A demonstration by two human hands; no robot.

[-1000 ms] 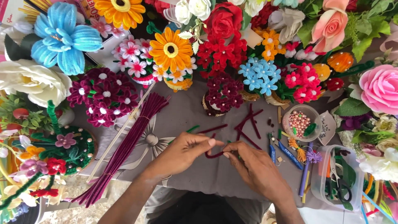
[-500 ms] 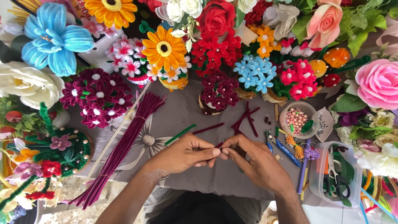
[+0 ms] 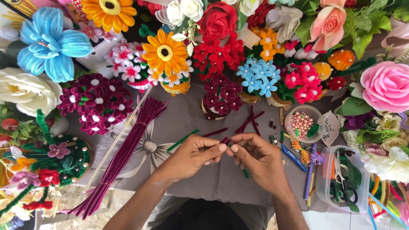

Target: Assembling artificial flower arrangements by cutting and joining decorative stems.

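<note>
My left hand [image 3: 194, 154] and my right hand [image 3: 254, 156] meet fingertip to fingertip over the grey cloth [image 3: 187, 115]. Both pinch a short dark red pipe cleaner piece [image 3: 224, 140] between thumbs and forefingers. A green pipe cleaner [image 3: 182, 140] lies just beyond my left hand, and a green end pokes out under my right hand. A few loose dark red pieces [image 3: 251, 121] lie ahead of my hands. A long bundle of dark red pipe cleaners [image 3: 123, 155] stretches diagonally on the left.
Handmade pipe-cleaner flowers ring the work area: a blue flower [image 3: 49, 44], dark red clusters [image 3: 96, 102], an orange daisy [image 3: 165, 53], a pink rose [image 3: 385, 85]. A bowl of beads [image 3: 301, 122], pens [image 3: 294, 154] and a clear box with scissors [image 3: 341, 179] sit at right.
My hands have drawn closer together and shifted slightly toward me, still working the dark red piece between the fingertips. The view has tilted a little.
</note>
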